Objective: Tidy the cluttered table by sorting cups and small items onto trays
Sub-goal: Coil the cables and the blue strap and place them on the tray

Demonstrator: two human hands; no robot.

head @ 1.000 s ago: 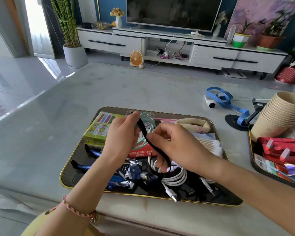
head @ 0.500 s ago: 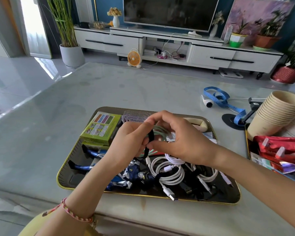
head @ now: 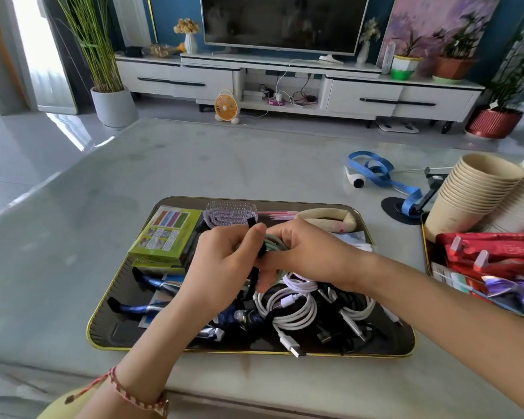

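Observation:
A dark gold-rimmed tray (head: 103,334) lies in front of me with several small items in it. Over its middle my left hand (head: 221,267) and my right hand (head: 309,255) meet around a coiled pale green cable (head: 277,244). A black strap (head: 254,276) is wrapped round the coil and hangs down between the hands. My left thumb and fingers pinch the strap's upper end; my right hand grips the coil. White cables (head: 294,309), a blue toy figure (head: 155,306), a green box (head: 167,231) and a lilac hairbrush (head: 230,213) lie in the tray.
A second tray (head: 424,252) at the right edge carries a tilted stack of paper cups (head: 472,195) and red packets (head: 496,252). A blue tape measure (head: 375,173) and a black phone stand (head: 406,207) lie on the table behind it. Bare tabletop spreads to the left.
The hands came together: the black strap, stretched out one second ago, is now wound round the green coil. Both hands shifted slightly toward the far side of the tray.

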